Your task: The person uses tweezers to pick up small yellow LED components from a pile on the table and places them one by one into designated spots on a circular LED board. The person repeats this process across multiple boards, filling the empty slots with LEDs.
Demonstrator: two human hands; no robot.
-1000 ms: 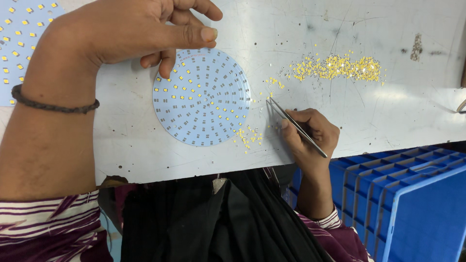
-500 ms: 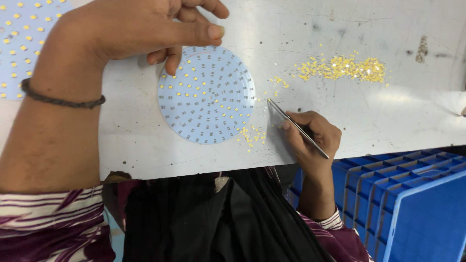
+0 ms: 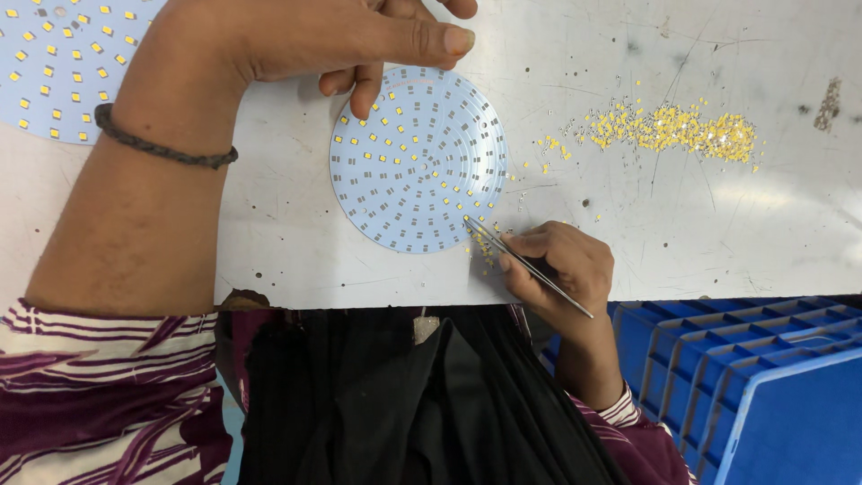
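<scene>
While the round LED board (image 3: 418, 160) is being steadied on the tabletop (image 3: 700, 233) by the left hand (image 3: 332, 36), its fingers pressing, tweezers (image 3: 525, 265), pinched by the right hand (image 3: 561, 265), are now being lowered to the board's lower edge beside loose yellow chips (image 3: 669, 128).

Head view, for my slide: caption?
Left hand steadies round board; right hand holds tweezers at its edge.

Single head-worn view, straight down and close over the white worktable (image 3: 718, 233) edge.
</scene>
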